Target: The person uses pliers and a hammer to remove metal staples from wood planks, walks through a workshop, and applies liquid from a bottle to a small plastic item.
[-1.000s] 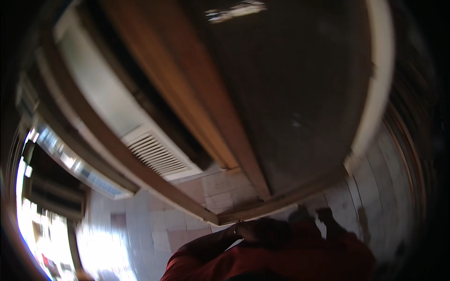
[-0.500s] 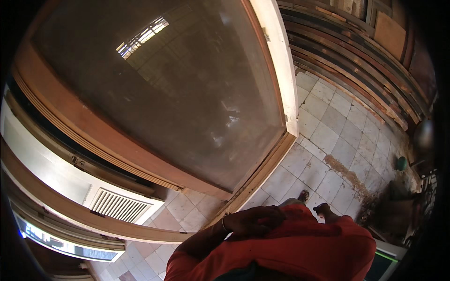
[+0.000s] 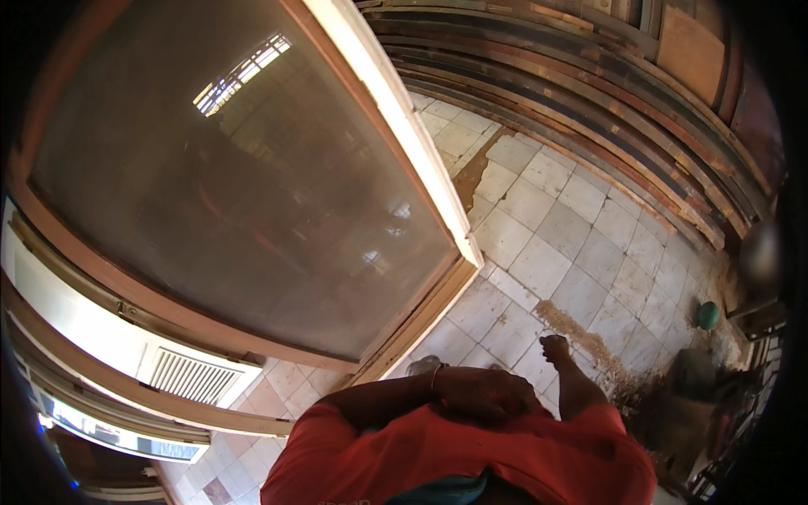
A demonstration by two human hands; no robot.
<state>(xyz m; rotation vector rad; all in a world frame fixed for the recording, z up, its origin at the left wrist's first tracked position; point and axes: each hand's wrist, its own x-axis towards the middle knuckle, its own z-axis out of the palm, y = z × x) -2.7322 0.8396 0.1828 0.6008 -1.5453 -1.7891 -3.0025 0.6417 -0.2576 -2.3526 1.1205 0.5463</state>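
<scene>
My left hand [image 3: 481, 392], a band at its wrist, lies across the front of my red shirt [image 3: 454, 454]. Its fingers are dark against the cloth, so whether they grip anything is hidden. Ahead of my body, my right hand [image 3: 554, 348] hangs over the tiled floor [image 3: 562, 231] with its fingers curled closed. Nothing shows in it. To the left stands a large dark glass panel [image 3: 227, 194] in a brown wooden frame, its bright outer edge nearest my left arm. Neither hand touches it.
Long wooden planks [image 3: 555, 84] are stacked along the far right. A white louvred panel [image 3: 189, 374] stands at the lower left. Loose debris [image 3: 581, 328] lies on the tiles, with a green ball-like object [image 3: 707, 316] and dark clutter [image 3: 690, 396] at the right.
The glass panel has shifted left in view, baring more floor and planks. My right hand has swung forward and shows more of its forearm. My left hand stays at the shirt.
</scene>
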